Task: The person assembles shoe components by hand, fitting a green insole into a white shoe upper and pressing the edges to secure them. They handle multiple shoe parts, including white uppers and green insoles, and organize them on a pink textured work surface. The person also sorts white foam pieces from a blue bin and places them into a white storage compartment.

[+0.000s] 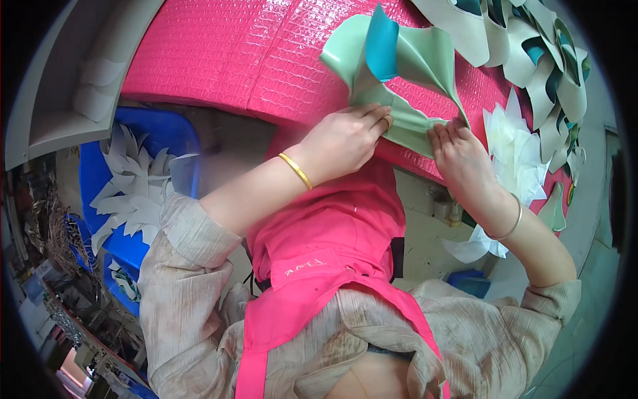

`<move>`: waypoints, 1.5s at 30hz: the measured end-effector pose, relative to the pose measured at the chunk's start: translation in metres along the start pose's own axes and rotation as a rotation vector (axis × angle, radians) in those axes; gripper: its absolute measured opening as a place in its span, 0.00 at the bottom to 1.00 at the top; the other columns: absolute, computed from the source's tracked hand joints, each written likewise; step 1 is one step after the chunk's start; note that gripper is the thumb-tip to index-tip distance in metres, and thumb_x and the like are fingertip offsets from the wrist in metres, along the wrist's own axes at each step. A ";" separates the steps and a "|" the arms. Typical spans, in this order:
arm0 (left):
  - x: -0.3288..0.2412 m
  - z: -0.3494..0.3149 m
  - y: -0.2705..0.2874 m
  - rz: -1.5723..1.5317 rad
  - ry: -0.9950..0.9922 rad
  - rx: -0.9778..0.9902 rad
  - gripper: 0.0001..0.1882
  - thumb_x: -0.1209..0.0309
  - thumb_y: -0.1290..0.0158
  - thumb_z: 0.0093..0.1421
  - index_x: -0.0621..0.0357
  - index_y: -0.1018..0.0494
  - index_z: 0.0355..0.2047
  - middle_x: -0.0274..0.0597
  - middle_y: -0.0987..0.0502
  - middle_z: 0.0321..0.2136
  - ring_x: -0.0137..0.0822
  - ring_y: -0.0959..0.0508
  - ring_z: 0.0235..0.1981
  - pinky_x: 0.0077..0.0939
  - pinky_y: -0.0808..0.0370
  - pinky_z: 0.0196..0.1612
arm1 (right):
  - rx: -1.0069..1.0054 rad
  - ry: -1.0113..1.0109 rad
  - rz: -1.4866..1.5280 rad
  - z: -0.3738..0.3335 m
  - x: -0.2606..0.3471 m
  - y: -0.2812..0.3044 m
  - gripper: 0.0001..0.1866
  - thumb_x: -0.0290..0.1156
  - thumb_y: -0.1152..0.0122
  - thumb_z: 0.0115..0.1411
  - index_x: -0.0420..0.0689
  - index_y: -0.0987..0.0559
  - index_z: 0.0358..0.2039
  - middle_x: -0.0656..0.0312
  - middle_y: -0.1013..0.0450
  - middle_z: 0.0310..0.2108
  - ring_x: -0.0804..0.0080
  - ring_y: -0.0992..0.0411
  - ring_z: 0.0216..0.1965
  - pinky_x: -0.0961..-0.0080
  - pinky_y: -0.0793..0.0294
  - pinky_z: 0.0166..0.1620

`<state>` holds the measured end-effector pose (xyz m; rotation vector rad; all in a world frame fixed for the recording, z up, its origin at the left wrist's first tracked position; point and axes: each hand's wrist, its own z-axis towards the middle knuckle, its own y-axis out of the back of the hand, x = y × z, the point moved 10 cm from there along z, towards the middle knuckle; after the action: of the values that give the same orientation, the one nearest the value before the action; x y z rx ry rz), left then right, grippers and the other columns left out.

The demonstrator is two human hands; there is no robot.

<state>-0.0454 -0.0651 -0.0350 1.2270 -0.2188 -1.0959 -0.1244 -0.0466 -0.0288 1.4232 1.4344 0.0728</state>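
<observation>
A pale green leather-like cut piece (412, 63) with a blue underside curls up from the pink padded table (219, 60). My left hand (345, 139) presses and pinches its lower strip near the table's front edge. My right hand (462, 156) grips the same strip's right end, fingers curled onto it. A gold bangle sits on the left wrist, a thin one on the right. I wear a pink apron over a beige top.
A pile of cream and green cut pieces (538, 53) lies at the table's upper right. White leaf-shaped pieces (512, 153) hang at the right edge. A blue bin (106, 239) with white cutouts stands at the lower left, beside a grey shelf (60, 86).
</observation>
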 end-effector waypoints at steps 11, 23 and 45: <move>-0.024 0.018 -0.023 0.127 -0.108 0.173 0.31 0.60 0.44 0.46 0.63 0.35 0.49 0.42 0.35 0.51 0.37 0.39 0.55 0.33 0.40 0.54 | 0.121 -0.007 -0.065 0.008 0.012 -0.008 0.20 0.31 0.52 0.49 0.34 0.26 0.42 0.55 0.28 0.37 0.66 0.33 0.44 0.68 0.46 0.57; -0.073 0.033 -0.020 0.770 -0.476 0.449 0.10 0.68 0.53 0.47 0.51 0.21 0.26 0.32 0.24 0.22 0.31 0.27 0.29 0.27 0.43 0.48 | -0.340 -0.326 0.686 -0.023 -0.010 -0.008 0.24 0.27 0.52 0.50 0.39 0.33 0.50 0.55 0.34 0.50 0.65 0.37 0.53 0.65 0.40 0.54; -0.048 0.034 -0.014 0.438 0.035 0.118 0.12 0.71 0.51 0.45 0.66 0.26 0.28 0.47 0.27 0.27 0.39 0.26 0.33 0.30 0.35 0.45 | -0.481 -0.551 0.905 -0.011 -0.020 -0.008 0.23 0.21 0.50 0.42 0.41 0.28 0.43 0.61 0.31 0.43 0.62 0.34 0.42 0.65 0.40 0.48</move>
<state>-0.0996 -0.0492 -0.0146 1.2280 -0.5057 -0.6882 -0.1428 -0.0571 -0.0169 1.4193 0.2259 0.5162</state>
